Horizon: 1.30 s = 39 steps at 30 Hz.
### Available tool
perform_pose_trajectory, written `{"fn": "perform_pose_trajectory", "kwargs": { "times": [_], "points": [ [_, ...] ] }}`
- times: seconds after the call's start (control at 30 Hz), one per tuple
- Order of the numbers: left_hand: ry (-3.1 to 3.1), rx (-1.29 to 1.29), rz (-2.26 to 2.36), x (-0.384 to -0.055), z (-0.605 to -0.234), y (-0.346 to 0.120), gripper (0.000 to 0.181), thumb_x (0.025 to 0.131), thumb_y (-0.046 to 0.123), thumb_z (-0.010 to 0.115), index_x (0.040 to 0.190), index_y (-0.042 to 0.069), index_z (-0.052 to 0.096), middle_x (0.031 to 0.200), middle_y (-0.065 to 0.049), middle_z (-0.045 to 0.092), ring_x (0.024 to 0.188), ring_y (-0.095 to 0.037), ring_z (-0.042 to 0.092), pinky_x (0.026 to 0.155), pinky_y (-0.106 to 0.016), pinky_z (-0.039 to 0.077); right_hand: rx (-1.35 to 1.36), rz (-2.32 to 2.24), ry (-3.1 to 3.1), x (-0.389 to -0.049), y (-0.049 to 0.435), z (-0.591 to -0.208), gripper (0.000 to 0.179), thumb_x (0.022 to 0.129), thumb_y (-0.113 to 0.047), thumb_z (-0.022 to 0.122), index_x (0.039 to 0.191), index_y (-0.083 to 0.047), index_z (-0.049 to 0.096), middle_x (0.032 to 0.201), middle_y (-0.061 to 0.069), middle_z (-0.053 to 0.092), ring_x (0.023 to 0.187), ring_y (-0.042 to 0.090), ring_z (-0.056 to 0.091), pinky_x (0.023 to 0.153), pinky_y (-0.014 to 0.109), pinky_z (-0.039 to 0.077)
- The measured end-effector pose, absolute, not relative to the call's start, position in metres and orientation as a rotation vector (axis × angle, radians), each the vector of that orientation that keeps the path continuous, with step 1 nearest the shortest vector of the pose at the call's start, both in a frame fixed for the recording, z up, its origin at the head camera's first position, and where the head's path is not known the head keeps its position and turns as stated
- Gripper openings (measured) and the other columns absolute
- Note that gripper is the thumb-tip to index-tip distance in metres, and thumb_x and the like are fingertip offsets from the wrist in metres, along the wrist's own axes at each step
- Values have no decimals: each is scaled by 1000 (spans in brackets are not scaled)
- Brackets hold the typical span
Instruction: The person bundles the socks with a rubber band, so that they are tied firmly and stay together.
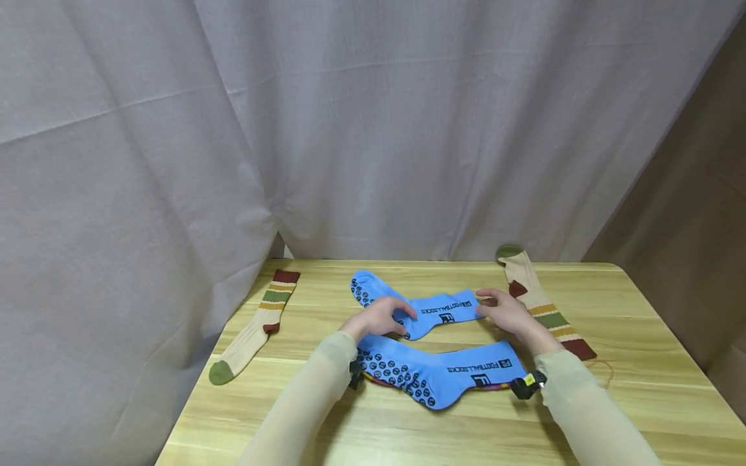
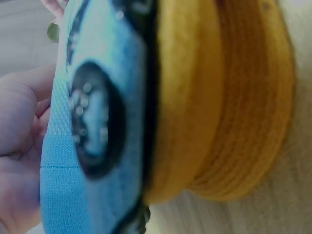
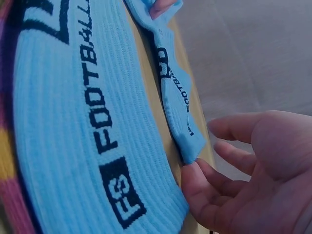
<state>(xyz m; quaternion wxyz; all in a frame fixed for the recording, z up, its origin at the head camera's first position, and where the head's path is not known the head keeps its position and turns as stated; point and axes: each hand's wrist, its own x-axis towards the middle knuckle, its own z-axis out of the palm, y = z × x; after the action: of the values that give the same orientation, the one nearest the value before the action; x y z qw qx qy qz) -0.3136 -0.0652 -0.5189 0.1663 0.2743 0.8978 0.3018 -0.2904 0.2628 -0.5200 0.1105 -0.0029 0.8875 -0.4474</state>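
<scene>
Two light-blue football socks with black lettering and black grip dots lie one behind the other. My left hand (image 1: 381,316) rests on the rear blue sock (image 1: 434,310) near its heel, thumb and fingers apart. At that sock's cuff, my right hand (image 1: 508,314) touches the corner with a fingertip; in the right wrist view a gap shows between its fingers (image 3: 195,180). The front blue sock (image 1: 443,378) lies below both wrists, on top of a multicoloured knit item (image 1: 495,387) that is mostly hidden. Close up in the left wrist view, orange knit fabric (image 2: 190,97) fills the middle.
A cream striped sock (image 1: 256,330) with green toe and maroon cuff lies at the table's left. Another striped sock (image 1: 539,294) lies at the right, beside my right hand. A thin orange loop (image 1: 609,370) is near its cuff. Grey curtain (image 1: 373,142) hangs behind the wooden table (image 1: 653,388).
</scene>
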Motion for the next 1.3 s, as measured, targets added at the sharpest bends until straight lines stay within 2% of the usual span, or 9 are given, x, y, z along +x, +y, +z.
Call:
{"fn": "perform_pose_trajectory", "kwargs": {
  "times": [0.27, 0.47, 0.77, 0.9, 1.1, 1.3],
  "points": [
    [2567, 791, 849, -313, -520, -65, 35, 93, 10, 85, 125, 22, 79, 135, 6, 71, 136, -19, 58, 118, -37, 42, 86, -1387, 2528, -294, 266, -524, 67, 107, -24, 64, 159, 8, 36, 141, 33, 57, 116, 36, 62, 97, 47, 57],
    [2556, 787, 854, -313, -522, -64, 35, 93, 10, 85, 125, 22, 79, 135, 6, 71, 137, -20, 58, 119, -38, 42, 44, -1325, 2558, -293, 265, -525, 63, 104, -22, 68, 149, 15, 45, 137, 33, 60, 113, 38, 63, 95, 48, 56],
    [2565, 781, 853, -314, -523, -65, 34, 92, 10, 85, 124, 22, 79, 133, 7, 72, 135, -18, 58, 118, -37, 42, -7, -1281, 2606, -293, 262, -530, 52, 104, -20, 68, 140, 14, 53, 122, 25, 63, 102, 32, 60, 80, 34, 50],
    [2568, 785, 846, -314, -524, -65, 35, 93, 10, 85, 125, 22, 79, 133, 8, 72, 135, -18, 58, 118, -37, 42, -15, -1262, 2631, -293, 263, -531, 49, 103, -20, 68, 138, 12, 55, 122, 25, 63, 103, 33, 58, 82, 37, 48],
    [2567, 773, 838, -314, -524, -64, 35, 93, 11, 85, 125, 23, 79, 134, 8, 72, 135, -18, 58, 118, -38, 42, -11, -1250, 2627, -293, 263, -532, 51, 105, -22, 67, 142, 10, 53, 129, 28, 63, 109, 38, 59, 92, 48, 49],
    [2572, 763, 832, -314, -522, -64, 34, 93, 11, 85, 124, 24, 79, 134, 8, 71, 136, -19, 58, 119, -38, 42, -28, -1257, 2638, -293, 262, -532, 46, 105, -21, 67, 138, 8, 56, 124, 26, 66, 106, 36, 61, 89, 46, 49]
  ]
}}
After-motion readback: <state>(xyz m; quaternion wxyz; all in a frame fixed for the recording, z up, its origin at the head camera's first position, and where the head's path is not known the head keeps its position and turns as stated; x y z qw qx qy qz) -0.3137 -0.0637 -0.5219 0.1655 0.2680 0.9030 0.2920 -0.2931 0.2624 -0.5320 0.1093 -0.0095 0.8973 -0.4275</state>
